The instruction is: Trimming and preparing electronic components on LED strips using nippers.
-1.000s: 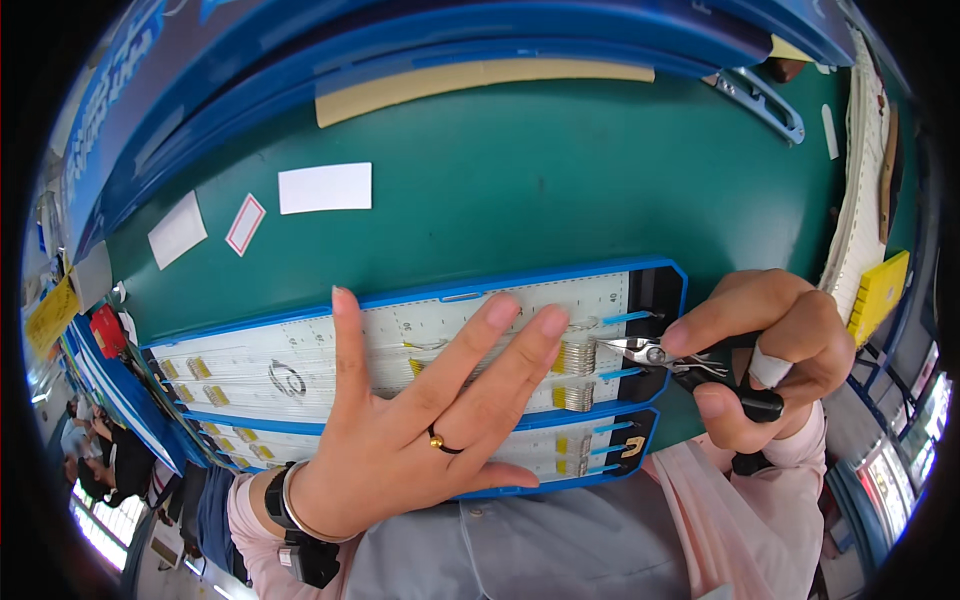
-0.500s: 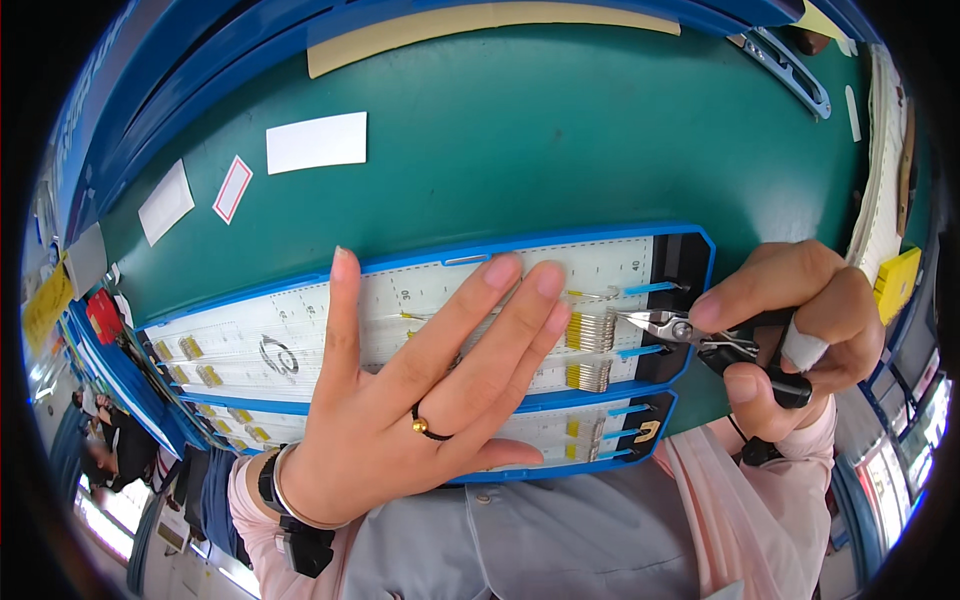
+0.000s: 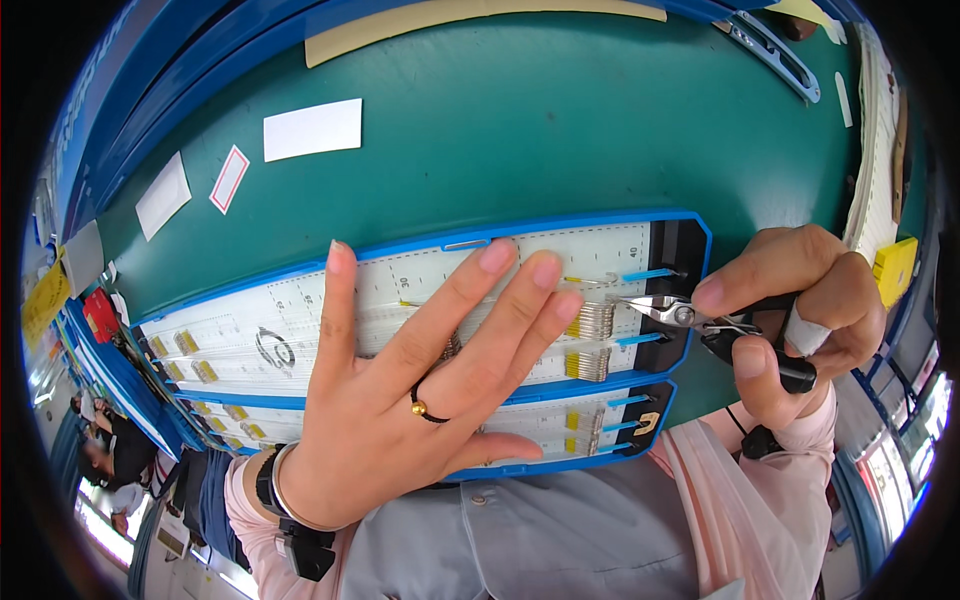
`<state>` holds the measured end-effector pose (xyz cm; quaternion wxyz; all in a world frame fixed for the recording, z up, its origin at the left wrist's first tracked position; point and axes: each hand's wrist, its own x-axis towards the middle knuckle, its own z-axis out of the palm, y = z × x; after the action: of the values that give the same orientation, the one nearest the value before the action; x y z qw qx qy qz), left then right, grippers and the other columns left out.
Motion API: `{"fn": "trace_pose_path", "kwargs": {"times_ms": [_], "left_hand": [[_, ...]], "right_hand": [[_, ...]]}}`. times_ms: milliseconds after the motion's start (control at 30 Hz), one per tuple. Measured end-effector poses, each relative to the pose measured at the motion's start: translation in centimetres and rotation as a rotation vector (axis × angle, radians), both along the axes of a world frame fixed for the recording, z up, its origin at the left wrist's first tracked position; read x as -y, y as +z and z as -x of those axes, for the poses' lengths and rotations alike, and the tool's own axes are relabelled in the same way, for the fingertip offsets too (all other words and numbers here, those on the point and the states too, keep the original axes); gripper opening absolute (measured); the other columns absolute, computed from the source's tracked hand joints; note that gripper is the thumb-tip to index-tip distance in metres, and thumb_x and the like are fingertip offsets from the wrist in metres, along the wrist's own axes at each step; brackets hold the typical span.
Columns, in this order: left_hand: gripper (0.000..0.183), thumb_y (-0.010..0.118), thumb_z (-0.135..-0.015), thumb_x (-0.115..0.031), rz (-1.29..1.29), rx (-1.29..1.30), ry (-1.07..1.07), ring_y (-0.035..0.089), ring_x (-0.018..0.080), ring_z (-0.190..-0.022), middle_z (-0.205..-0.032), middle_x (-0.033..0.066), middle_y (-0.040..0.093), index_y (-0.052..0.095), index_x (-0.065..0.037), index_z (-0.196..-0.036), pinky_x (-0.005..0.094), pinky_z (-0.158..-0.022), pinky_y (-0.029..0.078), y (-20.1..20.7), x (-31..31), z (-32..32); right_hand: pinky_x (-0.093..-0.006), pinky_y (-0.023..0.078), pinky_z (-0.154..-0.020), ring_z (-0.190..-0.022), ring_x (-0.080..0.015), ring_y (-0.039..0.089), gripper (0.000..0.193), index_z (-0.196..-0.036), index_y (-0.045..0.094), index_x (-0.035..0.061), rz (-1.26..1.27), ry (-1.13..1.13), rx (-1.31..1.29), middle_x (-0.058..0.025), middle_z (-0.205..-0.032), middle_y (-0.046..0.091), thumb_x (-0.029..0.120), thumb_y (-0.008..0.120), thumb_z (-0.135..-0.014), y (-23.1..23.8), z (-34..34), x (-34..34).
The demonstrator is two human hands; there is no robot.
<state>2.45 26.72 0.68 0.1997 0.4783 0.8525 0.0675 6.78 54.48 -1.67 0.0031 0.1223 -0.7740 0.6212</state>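
Observation:
A long two-panel blue case with white ruled panels, like a fishing rig box, lies across the table before me. My left hand rests flat over its middle, fingers spread, hiding part of the panels. My right hand grips small wire nippers with dark handles, a white wrap around one finger. Their pointed metal jaws lie over the case's right end, beside a row of thin metal pieces with yellow bindings. Whether the tips touch the row, I cannot tell. Blue sleeves run to the case's black end strip.
On the green table beyond the case lie a white paper slip, another slip and a red-edged label. A blue-handled cutter lies far right. A yellow block sits at the right edge.
The nippers' tips have shifted slightly up and right relative to the metal row. My left hand stays spread on the case. The whole view has shifted a little.

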Motion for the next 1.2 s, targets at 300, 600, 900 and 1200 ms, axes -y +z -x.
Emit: {"fn": "trace_pose_path", "kwargs": {"times_ms": [300, 600, 900, 1200], "left_hand": [[0.083, 0.046, -0.080, -0.073, -0.005, -0.007, -0.009, 0.045, 0.0260, -0.139, -0.148, 0.0018, 0.051, 0.061, -0.015, -0.137, 0.0706, -0.116, 0.013, -0.09, 0.00, 0.02], [0.082, 0.045, -0.081, -0.072, 0.004, -0.010, 0.001, 0.045, 0.0257, -0.139, -0.147, 0.0015, 0.052, 0.061, -0.016, -0.137, 0.0704, -0.116, 0.012, -0.03, 0.02, -0.04], [0.077, 0.044, -0.085, -0.071, -0.014, -0.025, 0.006, 0.046, 0.0245, -0.138, -0.147, 0.0002, 0.052, 0.062, -0.017, -0.137, 0.0701, -0.117, 0.014, -0.19, -0.02, -0.08], [0.074, 0.051, -0.085, -0.065, -0.009, -0.019, 0.000, 0.046, 0.0253, -0.139, -0.148, 0.0002, 0.051, 0.061, -0.015, -0.138, 0.0706, -0.116, 0.014, 0.07, -0.27, 0.06]], "right_hand": [[-0.0242, 0.039, -0.054, -0.059, -0.0099, 0.045, 0.030, -0.084, 0.039, 0.0121, -0.021, 0.002, 0.001, -0.0211, -0.091, 0.069, 0.011, 0.069, -0.087, 0.18, -0.06, -0.12], [-0.0248, 0.037, -0.054, -0.059, -0.0103, 0.043, 0.028, -0.085, 0.038, 0.0123, -0.036, 0.002, 0.010, -0.0203, -0.091, 0.069, 0.011, 0.066, -0.088, 0.35, -0.10, -0.05], [-0.0247, 0.037, -0.055, -0.060, -0.0099, 0.043, 0.028, -0.085, 0.038, 0.0128, -0.033, -0.010, 0.010, -0.0195, -0.093, 0.069, 0.010, 0.066, -0.089, 0.27, -0.19, 0.07], [-0.0250, 0.039, -0.053, -0.059, -0.0111, 0.048, 0.031, -0.084, 0.039, 0.0113, -0.097, 0.043, -0.099, -0.0222, -0.091, 0.069, 0.009, 0.069, -0.085, -0.14, -0.08, 0.06]]}}
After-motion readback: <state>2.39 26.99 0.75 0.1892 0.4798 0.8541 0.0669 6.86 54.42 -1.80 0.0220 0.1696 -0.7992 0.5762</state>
